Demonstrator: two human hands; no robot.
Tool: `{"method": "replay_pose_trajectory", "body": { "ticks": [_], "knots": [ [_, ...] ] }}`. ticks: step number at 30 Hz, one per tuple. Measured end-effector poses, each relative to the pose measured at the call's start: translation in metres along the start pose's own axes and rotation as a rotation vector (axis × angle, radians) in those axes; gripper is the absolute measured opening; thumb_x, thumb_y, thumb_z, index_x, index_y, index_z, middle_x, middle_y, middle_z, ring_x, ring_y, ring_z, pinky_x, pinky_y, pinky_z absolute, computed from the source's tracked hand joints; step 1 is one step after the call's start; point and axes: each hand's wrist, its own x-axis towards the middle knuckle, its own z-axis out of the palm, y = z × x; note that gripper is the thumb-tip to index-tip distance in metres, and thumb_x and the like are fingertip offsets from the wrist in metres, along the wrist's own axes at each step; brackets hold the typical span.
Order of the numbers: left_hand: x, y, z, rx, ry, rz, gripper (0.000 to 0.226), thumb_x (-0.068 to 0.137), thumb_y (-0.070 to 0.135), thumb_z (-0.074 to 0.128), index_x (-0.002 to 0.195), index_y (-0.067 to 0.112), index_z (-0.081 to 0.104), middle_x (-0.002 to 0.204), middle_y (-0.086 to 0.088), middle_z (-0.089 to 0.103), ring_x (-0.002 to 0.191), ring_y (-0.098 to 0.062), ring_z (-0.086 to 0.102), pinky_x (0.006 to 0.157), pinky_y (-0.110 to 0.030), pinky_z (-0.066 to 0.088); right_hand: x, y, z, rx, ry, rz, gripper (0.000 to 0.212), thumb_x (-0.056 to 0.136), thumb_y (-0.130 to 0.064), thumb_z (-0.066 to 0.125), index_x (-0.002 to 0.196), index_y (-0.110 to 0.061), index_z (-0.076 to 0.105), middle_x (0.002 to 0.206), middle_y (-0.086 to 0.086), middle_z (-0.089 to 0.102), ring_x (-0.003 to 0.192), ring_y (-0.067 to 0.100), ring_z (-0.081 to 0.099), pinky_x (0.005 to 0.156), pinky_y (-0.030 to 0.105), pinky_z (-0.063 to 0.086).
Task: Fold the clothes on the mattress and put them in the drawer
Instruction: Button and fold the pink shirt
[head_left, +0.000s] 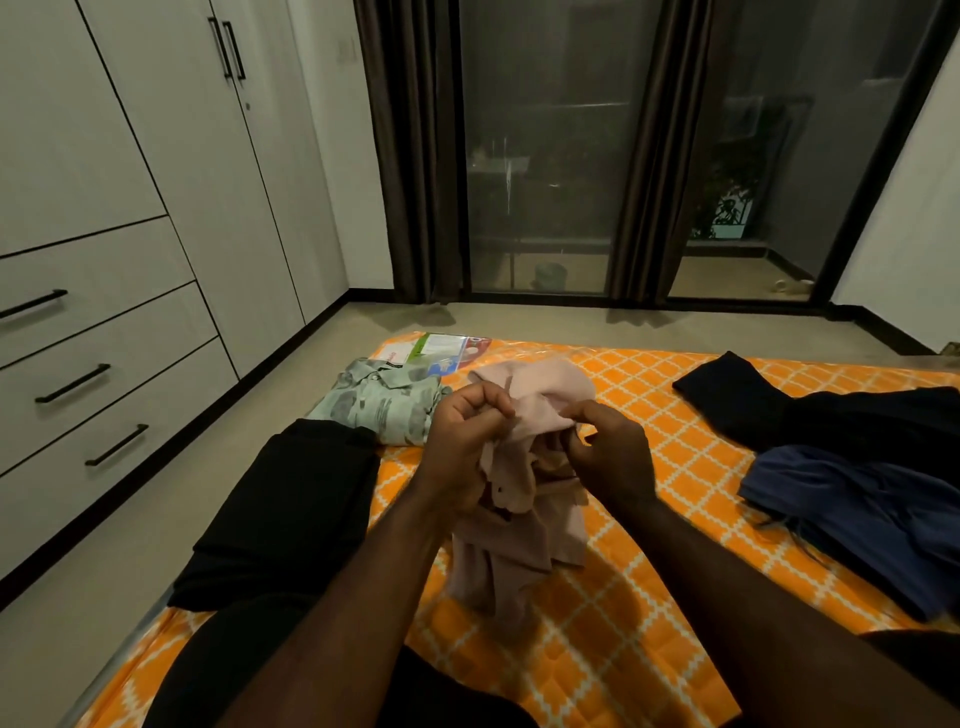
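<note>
A crumpled pale pink garment (524, 525) is held above the orange patterned mattress (623, 597). My left hand (462, 447) grips its upper left part with curled fingers. My right hand (610, 457) pinches its upper edge on the right. A folded light green patterned shirt (379, 405) lies at the mattress's far left. A folded black garment (291, 509) lies in front of it by the left edge. A dark blue garment (857, 514) and a black garment (831, 410) lie unfolded at the right. The drawers (104, 364) in the wardrobe at the left are closed.
A white wardrobe (197, 156) lines the left wall, with a strip of floor (104, 597) between it and the mattress. A plastic packet (441, 351) lies at the mattress's far edge. Dark curtains (410, 156) and glass doors stand beyond.
</note>
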Motion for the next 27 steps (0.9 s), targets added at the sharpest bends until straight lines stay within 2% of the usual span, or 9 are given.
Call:
{"method": "replay_pose_trajectory", "body": {
  "ticks": [6, 8, 10, 13, 16, 18, 21, 24, 27],
  "knots": [
    [-0.002, 0.015, 0.002, -0.334, -0.163, -0.024, 0.028, 0.079, -0.001, 0.047, 0.067, 0.015, 0.068, 0.073, -0.009, 0.062, 0.064, -0.018, 0.062, 0.055, -0.027, 0.054, 0.006, 0.002, 0.001, 0.112, -0.023, 0.099, 0.012, 0.087, -0.020, 0.075, 0.098, -0.022, 0.078, 0.095, -0.010, 0.075, 0.089, 0.008, 0.069, 0.073, 0.028, 0.057],
    [0.000, 0.022, -0.005, -0.429, -0.104, -0.006, 0.027, 0.076, -0.004, 0.050, 0.068, 0.013, 0.069, 0.081, -0.013, 0.064, 0.071, -0.022, 0.065, 0.060, -0.029, 0.058, 0.007, 0.002, -0.001, 0.147, 0.042, 0.166, 0.013, 0.089, -0.014, 0.072, 0.100, -0.020, 0.076, 0.095, -0.008, 0.075, 0.091, 0.010, 0.070, 0.075, 0.020, 0.054],
    [0.005, 0.027, -0.018, -0.506, 0.023, 0.022, 0.023, 0.073, -0.003, 0.055, 0.067, 0.013, 0.071, 0.082, -0.012, 0.067, 0.075, -0.023, 0.067, 0.068, -0.032, 0.060, 0.014, 0.002, -0.010, 0.166, 0.128, 0.233, 0.013, 0.092, -0.013, 0.068, 0.101, -0.019, 0.073, 0.095, -0.005, 0.073, 0.091, 0.012, 0.069, 0.071, 0.025, 0.055],
    [0.010, 0.033, -0.039, -0.600, 0.170, 0.004, 0.024, 0.077, 0.005, 0.052, 0.062, 0.014, 0.069, 0.079, -0.008, 0.064, 0.076, -0.021, 0.065, 0.079, -0.034, 0.057, 0.024, -0.002, -0.023, 0.036, 0.227, 0.139, 0.017, 0.092, -0.006, 0.062, 0.106, -0.012, 0.070, 0.101, 0.005, 0.068, 0.088, 0.019, 0.063, 0.066, 0.020, 0.043],
    [0.018, 0.034, -0.052, -0.623, 0.270, -0.029, 0.038, 0.091, 0.000, 0.047, 0.063, 0.011, 0.070, 0.078, -0.007, 0.066, 0.077, -0.019, 0.065, 0.087, -0.034, 0.056, 0.035, -0.016, -0.030, 0.082, 0.378, 0.078, 0.019, 0.096, -0.004, 0.056, 0.111, -0.005, 0.068, 0.107, 0.009, 0.059, 0.094, 0.014, 0.054, 0.077, 0.019, 0.040],
    [0.020, 0.028, -0.057, -0.464, 0.363, -0.081, 0.034, 0.094, -0.006, 0.042, 0.073, 0.005, 0.067, 0.073, -0.008, 0.068, 0.070, -0.018, 0.068, 0.072, -0.031, 0.061, 0.043, -0.020, -0.038, 0.143, 0.445, 0.124, 0.018, 0.101, -0.011, 0.054, 0.111, -0.005, 0.067, 0.108, 0.009, 0.056, 0.094, 0.009, 0.050, 0.076, 0.015, 0.038],
    [0.017, 0.002, -0.065, 0.259, 0.434, -0.179, 0.028, 0.087, -0.011, 0.047, 0.079, 0.003, 0.070, 0.077, -0.009, 0.069, 0.068, -0.019, 0.066, 0.055, -0.022, 0.052, 0.051, -0.014, -0.051, 0.195, 0.429, 0.186, 0.018, 0.104, -0.023, 0.054, 0.107, -0.010, 0.067, 0.101, 0.005, 0.063, 0.088, 0.010, 0.055, 0.072, 0.025, 0.045],
    [0.017, -0.034, -0.073, 0.896, 0.278, -0.172, 0.030, 0.080, -0.009, 0.056, 0.070, 0.017, 0.068, 0.076, -0.001, 0.068, 0.070, -0.018, 0.062, 0.053, -0.023, 0.042, 0.052, -0.006, -0.057, 0.164, 0.338, 0.279, 0.014, 0.100, -0.029, 0.061, 0.101, -0.017, 0.068, 0.088, 0.001, 0.067, 0.081, 0.019, 0.063, 0.063, 0.029, 0.044],
    [0.017, -0.060, -0.082, 1.084, 0.230, -0.216, 0.017, 0.076, -0.006, 0.059, 0.072, 0.010, 0.062, 0.078, -0.007, 0.065, 0.077, -0.023, 0.059, 0.062, -0.034, 0.042, 0.050, 0.001, -0.060, 0.090, 0.250, 0.393, 0.021, 0.094, -0.035, 0.070, 0.098, -0.016, 0.064, 0.085, 0.002, 0.064, 0.078, 0.021, 0.060, 0.061, 0.029, 0.039]
  ]
}}
